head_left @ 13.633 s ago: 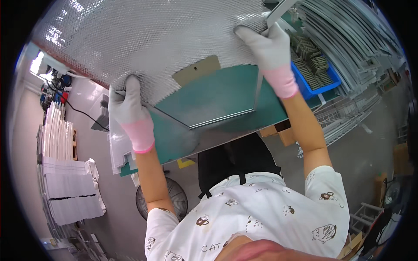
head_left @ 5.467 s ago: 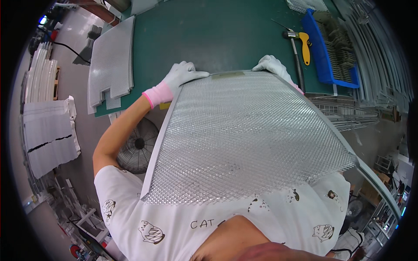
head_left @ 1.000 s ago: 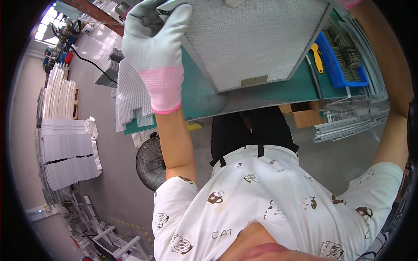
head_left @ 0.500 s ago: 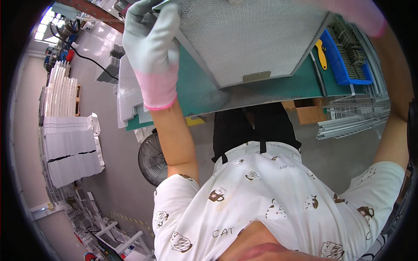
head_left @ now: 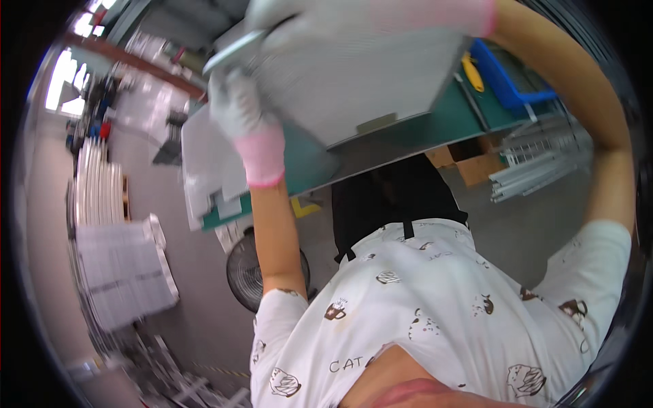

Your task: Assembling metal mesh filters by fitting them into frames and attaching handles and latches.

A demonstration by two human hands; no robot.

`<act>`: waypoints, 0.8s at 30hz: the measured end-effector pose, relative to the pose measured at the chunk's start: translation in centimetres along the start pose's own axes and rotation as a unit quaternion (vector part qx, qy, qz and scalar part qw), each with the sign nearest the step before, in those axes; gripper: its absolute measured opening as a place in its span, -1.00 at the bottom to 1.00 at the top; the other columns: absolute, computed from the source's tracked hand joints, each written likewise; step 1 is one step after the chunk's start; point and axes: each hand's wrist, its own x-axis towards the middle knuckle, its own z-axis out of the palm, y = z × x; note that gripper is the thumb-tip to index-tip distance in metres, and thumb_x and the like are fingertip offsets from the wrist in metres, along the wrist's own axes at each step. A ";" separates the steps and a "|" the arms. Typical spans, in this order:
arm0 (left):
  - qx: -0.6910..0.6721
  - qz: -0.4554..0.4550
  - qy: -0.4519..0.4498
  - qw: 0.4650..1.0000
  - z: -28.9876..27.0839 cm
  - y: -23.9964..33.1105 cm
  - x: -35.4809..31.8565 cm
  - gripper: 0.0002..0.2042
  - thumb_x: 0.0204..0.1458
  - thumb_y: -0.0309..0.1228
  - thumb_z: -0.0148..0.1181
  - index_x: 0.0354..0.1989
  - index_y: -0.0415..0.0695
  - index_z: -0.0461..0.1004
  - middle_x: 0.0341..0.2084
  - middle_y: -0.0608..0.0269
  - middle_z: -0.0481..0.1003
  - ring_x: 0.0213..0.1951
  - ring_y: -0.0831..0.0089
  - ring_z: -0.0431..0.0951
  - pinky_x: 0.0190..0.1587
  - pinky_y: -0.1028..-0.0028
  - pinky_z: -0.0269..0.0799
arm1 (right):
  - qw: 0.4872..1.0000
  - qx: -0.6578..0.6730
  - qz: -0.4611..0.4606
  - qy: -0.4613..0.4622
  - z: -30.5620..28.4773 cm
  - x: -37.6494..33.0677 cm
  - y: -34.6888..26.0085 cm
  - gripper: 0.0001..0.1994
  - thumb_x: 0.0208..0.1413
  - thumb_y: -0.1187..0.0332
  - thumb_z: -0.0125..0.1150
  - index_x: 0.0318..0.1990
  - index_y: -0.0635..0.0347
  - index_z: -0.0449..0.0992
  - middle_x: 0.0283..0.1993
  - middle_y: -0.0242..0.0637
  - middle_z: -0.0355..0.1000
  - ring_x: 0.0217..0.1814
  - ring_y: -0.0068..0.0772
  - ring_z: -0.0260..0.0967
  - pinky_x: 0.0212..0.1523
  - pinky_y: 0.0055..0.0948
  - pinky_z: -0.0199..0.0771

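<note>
A grey mesh filter panel [head_left: 381,88] with a thin metal frame is tilted over the green-topped bench [head_left: 435,117]. My left hand [head_left: 238,109], in a white glove with a pink cuff, is closed at the panel's left edge, just under a pale metal edge strip [head_left: 235,52] at the corner. My right hand [head_left: 320,24], gloved alike, reaches across the panel's top to that same corner. Motion smears its fingers, so whether they grip the strip cannot be made out. A small tan tab [head_left: 376,123] sits on the panel's near edge.
Right of the panel lie a yellow-handled tool [head_left: 472,72], a dark rod [head_left: 472,102] and a blue bin [head_left: 510,81]. Mesh sheets [head_left: 207,153] are at the bench's left end. Below stand a black fan [head_left: 248,272], a cardboard box [head_left: 479,168] and metal profiles [head_left: 530,178].
My right hand has swung from the panel's far right to its upper left corner. The panel has shifted slightly left in view, and my left hand sits a little lower.
</note>
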 end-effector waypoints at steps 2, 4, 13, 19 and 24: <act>-0.248 -0.196 0.171 0.933 -1.0 1.9 -0.5 -0.71 0.16 -0.46 -0.02 0.03 -0.31 0.32 -0.31 0.23 0.45 -0.20 0.52 0.46 -0.10 0.58 0.38 | 0.984 0.171 -0.002 0.047 1.0 -0.2 0.4 -0.83 0.07 0.36 0.16 -0.24 0.27 0.48 -0.36 -0.17 0.43 -0.26 -0.33 0.41 -0.21 -0.44 0.38; -0.279 -0.138 0.039 0.950 -4.0 4.7 1.9 -0.70 0.08 -0.49 0.07 -0.04 -0.40 0.37 -0.25 0.04 0.51 -0.16 0.36 0.53 -0.06 0.48 0.46 | 0.936 0.185 -0.169 0.249 2.3 0.1 3.4 -0.84 0.03 0.37 0.20 -0.28 0.26 0.50 -0.37 -0.21 0.42 -0.29 -0.36 0.41 -0.25 -0.45 0.37; 0.112 0.324 -0.222 0.913 8.0 2.9 5.3 -0.74 -0.20 -0.19 0.34 -0.43 -0.07 0.49 -0.63 0.31 0.44 -0.54 0.31 0.47 -0.40 0.43 0.40 | 0.859 0.315 0.072 0.397 19.4 0.1 16.0 -0.64 0.06 0.31 0.15 0.03 0.19 0.45 -0.07 -0.14 0.42 -0.02 -0.19 0.37 0.03 -0.41 0.33; 0.271 0.257 -0.110 0.921 9.0 6.2 2.4 -0.44 -0.39 0.20 0.30 -0.46 -0.09 0.45 -0.65 0.29 0.37 -0.47 0.26 0.44 -0.07 -0.01 0.26 | 0.857 -0.241 0.447 0.091 24.7 -11.7 20.1 -0.54 0.06 0.36 0.05 0.15 0.21 0.26 -0.24 -0.23 0.38 -0.19 -0.20 0.39 -0.24 -0.21 0.46; 0.333 0.170 -0.086 0.924 10.5 5.8 1.7 -0.41 -0.55 0.13 0.41 -0.43 -0.13 0.52 -0.52 0.13 0.41 -0.42 0.20 0.45 0.06 -0.09 0.15 | 0.830 -0.290 0.424 0.218 24.5 -11.9 22.5 -0.59 0.07 0.45 -0.01 0.12 0.19 0.29 -0.34 -0.25 0.37 -0.31 -0.27 0.42 -0.42 -0.33 0.50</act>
